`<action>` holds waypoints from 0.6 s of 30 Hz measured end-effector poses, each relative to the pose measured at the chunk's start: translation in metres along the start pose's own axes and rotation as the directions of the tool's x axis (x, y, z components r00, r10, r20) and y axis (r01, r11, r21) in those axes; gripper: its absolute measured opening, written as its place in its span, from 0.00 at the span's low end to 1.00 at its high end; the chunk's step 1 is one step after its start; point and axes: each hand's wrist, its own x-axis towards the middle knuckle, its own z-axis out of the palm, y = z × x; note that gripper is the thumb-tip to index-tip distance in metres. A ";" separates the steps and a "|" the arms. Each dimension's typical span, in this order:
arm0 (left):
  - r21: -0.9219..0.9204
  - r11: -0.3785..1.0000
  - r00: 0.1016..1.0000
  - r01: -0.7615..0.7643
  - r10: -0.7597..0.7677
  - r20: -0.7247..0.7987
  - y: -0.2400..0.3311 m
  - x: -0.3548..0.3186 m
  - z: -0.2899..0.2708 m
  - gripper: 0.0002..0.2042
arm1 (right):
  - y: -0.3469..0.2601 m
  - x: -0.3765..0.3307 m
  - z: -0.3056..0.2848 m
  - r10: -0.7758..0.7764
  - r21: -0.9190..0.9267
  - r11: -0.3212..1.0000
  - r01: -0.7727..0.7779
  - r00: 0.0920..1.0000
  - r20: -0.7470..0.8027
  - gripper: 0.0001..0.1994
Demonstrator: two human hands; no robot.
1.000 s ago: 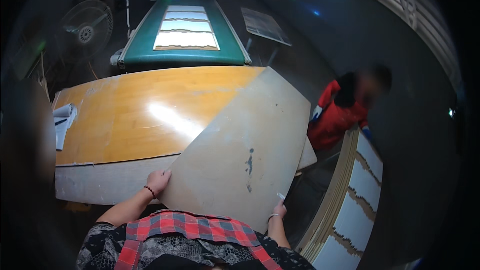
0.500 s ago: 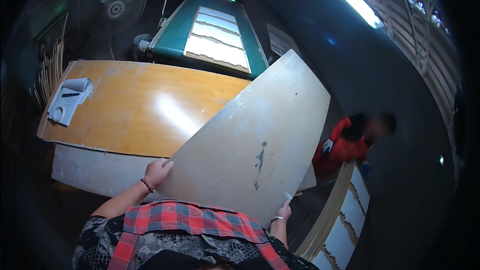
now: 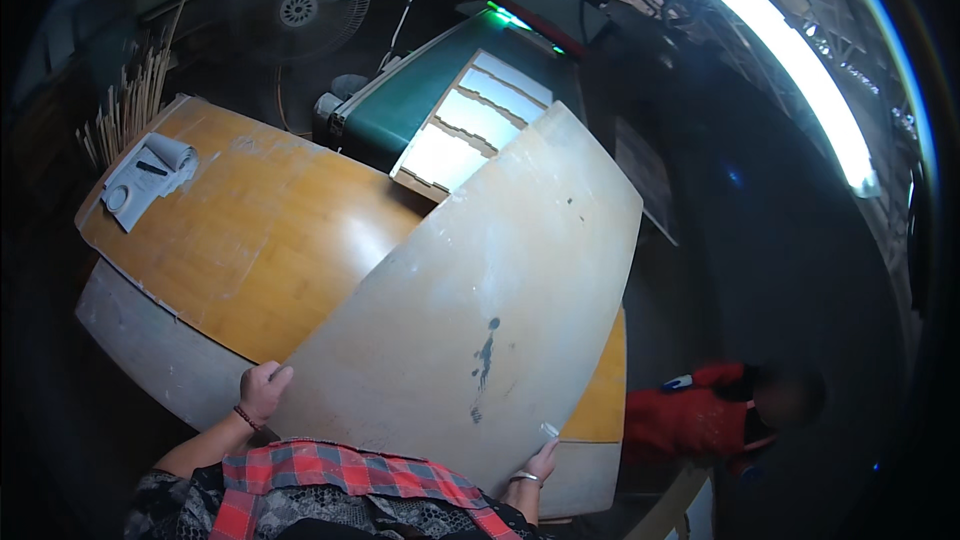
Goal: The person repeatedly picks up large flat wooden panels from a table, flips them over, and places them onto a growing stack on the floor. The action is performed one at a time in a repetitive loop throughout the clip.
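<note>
as both hands point(image 3: 262, 390) grip, the pale board point(image 3: 480, 310) has swung further up.

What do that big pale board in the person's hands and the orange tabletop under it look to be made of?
The pale board looks like thin plywood or fibreboard: matt, greyish-beige, unvarnished, with a dark stain and scuffs. Left hand and right hand grip its near edge. The orange tabletop looks like varnished wood or bamboo-pattern laminate: fine streaked grain and a glossy glare patch.

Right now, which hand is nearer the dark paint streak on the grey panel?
Right. The right hand grips the grey panel at its lower edge, just below the dark streak; the left hand holds the far left corner.
</note>
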 end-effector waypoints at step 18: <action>-0.114 0.980 0.985 0.163 -0.169 -0.045 0.112 0.295 0.122 0.17 | -0.197 0.318 0.329 -0.246 -0.232 0.900 0.369 0.869 0.429 0.28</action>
